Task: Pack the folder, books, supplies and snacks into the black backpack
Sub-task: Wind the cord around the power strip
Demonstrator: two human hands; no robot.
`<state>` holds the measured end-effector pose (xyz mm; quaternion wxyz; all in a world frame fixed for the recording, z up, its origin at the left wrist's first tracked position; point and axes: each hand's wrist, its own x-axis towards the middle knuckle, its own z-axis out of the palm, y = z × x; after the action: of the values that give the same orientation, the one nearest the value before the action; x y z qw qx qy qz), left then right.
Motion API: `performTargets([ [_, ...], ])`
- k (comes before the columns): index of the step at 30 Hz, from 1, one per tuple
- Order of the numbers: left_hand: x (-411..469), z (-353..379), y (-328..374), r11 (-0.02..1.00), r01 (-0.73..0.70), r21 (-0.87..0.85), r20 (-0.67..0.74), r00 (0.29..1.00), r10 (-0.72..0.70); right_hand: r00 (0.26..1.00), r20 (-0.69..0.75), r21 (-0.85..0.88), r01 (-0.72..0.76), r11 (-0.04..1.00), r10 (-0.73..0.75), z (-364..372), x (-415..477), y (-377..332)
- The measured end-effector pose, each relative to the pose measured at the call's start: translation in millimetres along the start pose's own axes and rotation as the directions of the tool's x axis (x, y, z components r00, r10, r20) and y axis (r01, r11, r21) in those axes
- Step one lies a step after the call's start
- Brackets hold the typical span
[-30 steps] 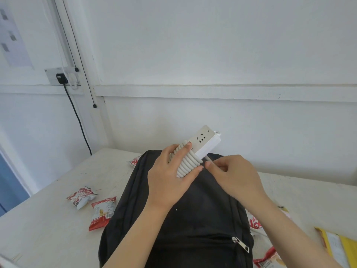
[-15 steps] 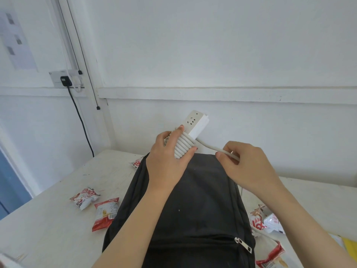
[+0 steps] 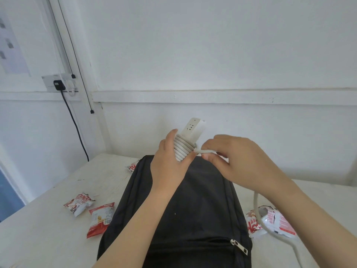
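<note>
R hand [image 3: 241, 161] back at power strip [image 3: 194, 129], cord [image 3: 206, 151] end cut off btm-right

A plain, sparsely furnished room (whether office or classroom cannot be told) is indicated by bare white walls [image 3: 212, 45], a wall-mounted socket [image 3: 50, 86] with a black plug [image 3: 59, 85], and a scuffed white table [image 3: 48, 225].

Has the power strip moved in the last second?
Yes. The power strip, gripped by the left hand, has risen: it overlapped the black backpack before and now sits mostly above its far edge.
</note>
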<state>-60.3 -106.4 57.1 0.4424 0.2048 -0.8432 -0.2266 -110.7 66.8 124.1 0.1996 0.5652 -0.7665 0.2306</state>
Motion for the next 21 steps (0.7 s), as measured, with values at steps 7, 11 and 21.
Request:
performTargets([
  [7, -3.3, -6.7, 2.1, 0.997, -0.068, -0.028, 0.1, 0.993, 0.07, 0.994, -0.084, -0.111, 0.061, 0.992, -0.07, -21.7, 33.6, 4.3],
  [11, -10.9, -6.9, 2.8, 0.983, -0.183, -0.027, 0.134, 0.974, 0.185, 0.994, -0.082, -0.107, 0.057, 0.993, -0.066, -29.6, 54.9, 3.8],
  [21, -21.4, -14.3, 12.6, 0.81, -0.583, -0.062, -0.189, 0.804, 0.564, 0.875, 0.484, 0.566, -0.32, 0.76, 0.008, -43.8, 83.2, 40.6],
])
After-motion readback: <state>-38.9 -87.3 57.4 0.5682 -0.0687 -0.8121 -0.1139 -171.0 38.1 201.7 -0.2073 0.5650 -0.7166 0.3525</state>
